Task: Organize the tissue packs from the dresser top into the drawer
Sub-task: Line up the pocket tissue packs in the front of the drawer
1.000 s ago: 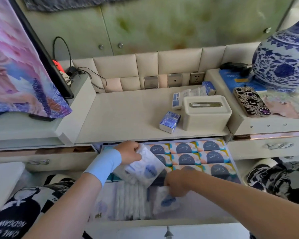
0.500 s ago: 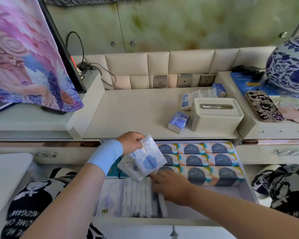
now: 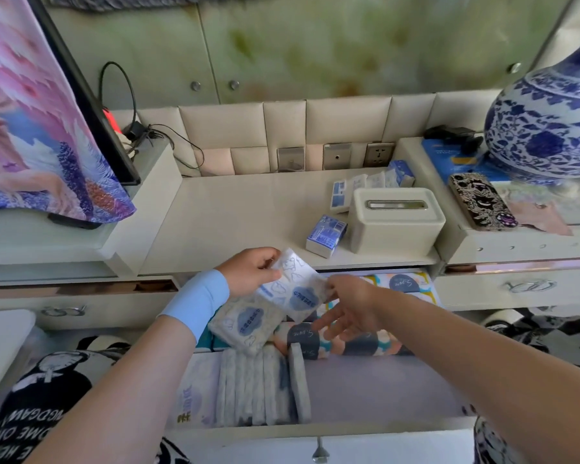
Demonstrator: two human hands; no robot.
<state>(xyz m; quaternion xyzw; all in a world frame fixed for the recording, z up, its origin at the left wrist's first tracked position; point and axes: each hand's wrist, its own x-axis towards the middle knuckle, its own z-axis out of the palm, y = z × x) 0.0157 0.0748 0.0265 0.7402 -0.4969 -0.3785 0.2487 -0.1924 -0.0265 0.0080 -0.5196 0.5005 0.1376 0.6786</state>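
Observation:
My left hand (image 3: 251, 271) grips white tissue packs with blue cloud prints above the open drawer (image 3: 375, 386): an upper pack (image 3: 293, 285) and a lower pack (image 3: 245, 324). My right hand (image 3: 347, 304) reaches to the upper pack's right edge, thumb touching it and fingers spread below. In the drawer several thin white packs (image 3: 260, 386) stand on edge at the front left, and colourful packs (image 3: 406, 284) fill the back rows. On the dresser top (image 3: 241, 226) a small blue-and-white pack (image 3: 325, 235) lies, with more small packs (image 3: 370, 184) behind the tissue box.
A cream tissue box (image 3: 395, 224) stands at the right of the dresser top. A patterned phone (image 3: 481, 201) and a blue-and-white vase (image 3: 549, 128) sit on the raised right shelf. A screen draped with colourful cloth (image 3: 31, 128) stands left. Wall sockets (image 3: 337, 156) are behind.
My right hand has risen from the standing packs in the drawer front up to the pack held by my left hand. The left hand has lifted slightly.

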